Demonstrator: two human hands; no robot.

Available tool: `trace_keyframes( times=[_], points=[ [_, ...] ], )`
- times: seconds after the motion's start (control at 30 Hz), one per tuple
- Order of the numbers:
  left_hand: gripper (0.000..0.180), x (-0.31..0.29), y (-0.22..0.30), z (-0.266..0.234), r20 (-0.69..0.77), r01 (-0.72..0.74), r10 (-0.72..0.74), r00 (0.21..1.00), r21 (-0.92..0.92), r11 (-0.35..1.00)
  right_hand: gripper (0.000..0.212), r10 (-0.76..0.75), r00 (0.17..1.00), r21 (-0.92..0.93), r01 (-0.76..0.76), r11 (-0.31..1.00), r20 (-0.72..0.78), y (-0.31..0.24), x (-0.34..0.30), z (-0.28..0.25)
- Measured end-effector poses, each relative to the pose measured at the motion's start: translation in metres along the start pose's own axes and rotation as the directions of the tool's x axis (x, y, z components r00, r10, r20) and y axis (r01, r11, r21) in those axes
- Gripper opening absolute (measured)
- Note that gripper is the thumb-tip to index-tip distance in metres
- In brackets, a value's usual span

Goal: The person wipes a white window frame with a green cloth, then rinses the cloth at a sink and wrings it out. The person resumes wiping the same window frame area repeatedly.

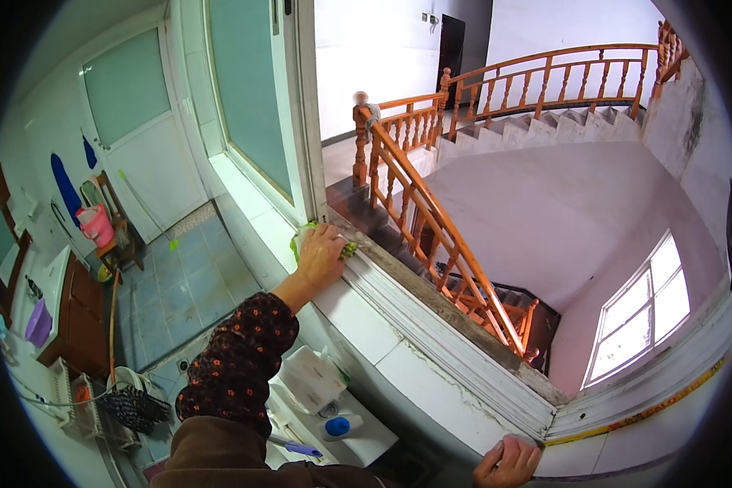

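Observation:
My left hand (321, 256) presses a crumpled green and white cloth (305, 236) onto the window track, where the sliding frame (305, 154) meets the sill. Its fingers are closed over the cloth, which shows on both sides of the hand. The white tiled sill (374, 325) runs from there toward the lower right, with a grooved track (455, 370) along its far side. Near the sill's right corner, my right hand (508, 462) rests with curled fingers against the tiled edge. Part of that hand is cut off by the picture's lower edge.
Beyond the opening, a stairwell drops away behind an orange wooden banister (431, 211). Below my left arm stand a white surface (366, 443), a white box (313, 378) and a blue-topped item (337, 425). A mop (134, 407) leans at the left, near a brown cabinet (81, 313).

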State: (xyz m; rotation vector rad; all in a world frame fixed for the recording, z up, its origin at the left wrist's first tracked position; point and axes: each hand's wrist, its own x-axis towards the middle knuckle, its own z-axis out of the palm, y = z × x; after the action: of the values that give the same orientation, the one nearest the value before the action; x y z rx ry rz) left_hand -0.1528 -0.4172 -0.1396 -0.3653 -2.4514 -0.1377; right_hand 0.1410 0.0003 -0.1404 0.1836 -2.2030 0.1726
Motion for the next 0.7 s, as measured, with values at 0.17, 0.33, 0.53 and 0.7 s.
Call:
trace_keyframes(
  times=[0.17, 0.33, 0.53, 0.7],
  points=[
    [0.022, -0.005, 0.022, -0.025, -0.001, -0.021, 0.022, 1.0, 0.061, 0.998, 0.012, -0.001, 1.0, -0.007, 0.001, 1.0, -0.003, 0.004, -0.003, 0.001],
    [0.025, -0.011, 0.047, -0.041, 0.099, -0.142, 0.153, 0.983, -0.109, 0.984, 0.015, -0.002, 1.0, 0.016, 0.002, 1.0, -0.012, 0.004, -0.003, 0.001],
    [0.024, -0.022, 0.162, -0.052, 0.142, -0.385, 0.512, 0.847, -0.5, 0.775, 0.013, 0.033, 0.999, 0.035, -0.034, 0.999, 0.007, 0.007, -0.013, 0.009],
    [0.027, -0.031, 0.28, -0.049, -0.043, -0.561, 0.743, 0.668, -0.686, 0.464, 0.025, 0.017, 0.999, 0.131, -0.013, 0.991, -0.033, 0.014, -0.024, 0.007]
  ],
)
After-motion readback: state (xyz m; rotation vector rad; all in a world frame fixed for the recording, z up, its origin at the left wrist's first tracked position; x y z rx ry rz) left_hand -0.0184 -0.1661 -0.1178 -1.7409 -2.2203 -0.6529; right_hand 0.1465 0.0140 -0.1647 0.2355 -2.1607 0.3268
